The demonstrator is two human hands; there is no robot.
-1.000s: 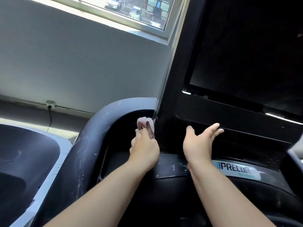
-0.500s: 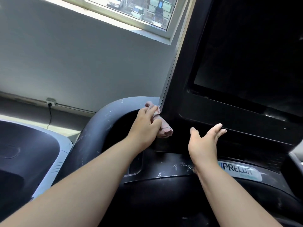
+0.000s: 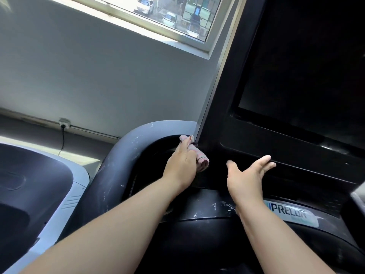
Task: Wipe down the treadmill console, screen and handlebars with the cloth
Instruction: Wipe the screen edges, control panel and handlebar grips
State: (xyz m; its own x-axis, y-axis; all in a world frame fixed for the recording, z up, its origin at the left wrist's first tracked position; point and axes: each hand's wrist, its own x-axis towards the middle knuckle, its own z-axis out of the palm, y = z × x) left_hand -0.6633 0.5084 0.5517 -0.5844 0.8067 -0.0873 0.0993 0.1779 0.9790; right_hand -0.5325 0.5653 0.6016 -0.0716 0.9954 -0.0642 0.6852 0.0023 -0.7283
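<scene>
Treadmill console [image 3: 256, 159] fills the right half of the frame, black and tilted, with its dark screen [image 3: 308, 76] taking up the upper right and reflecting nothing readable. At the lower left corner of the console's upright panel, near the middle of the frame, the left hand [image 3: 182, 165] is curled round a pinkish cloth [image 3: 199, 157], its fingers closed over the wad; one end of the cloth sticks out above the fingers against the panel's silver edge, and the other end hangs below the hand. Just left of that hand the grey handlebar [image 3: 122, 165] curves down from the centre toward the lower middle, its surface flecked with pale scuffs. Beneath the curve lies a dark recessed tray [image 3: 146, 175] in the console; whether it holds anything cannot be told, since it is in shadow and partly behind the forearm. The right hand [image 3: 246, 175] sits right of centre, spread wide and holding nothing, fingertips touching a ledge under the screen. Below its wrist a pale label [image 3: 290, 214] reads PRELOR or similar, partly blurred. A second machine's grey and dark shell [image 3: 39, 184] occupies the lower left. In the upper middle a window [image 3: 167, 14] shows parked cars, and a wall socket [image 3: 64, 123] with a black cable sits at left.
</scene>
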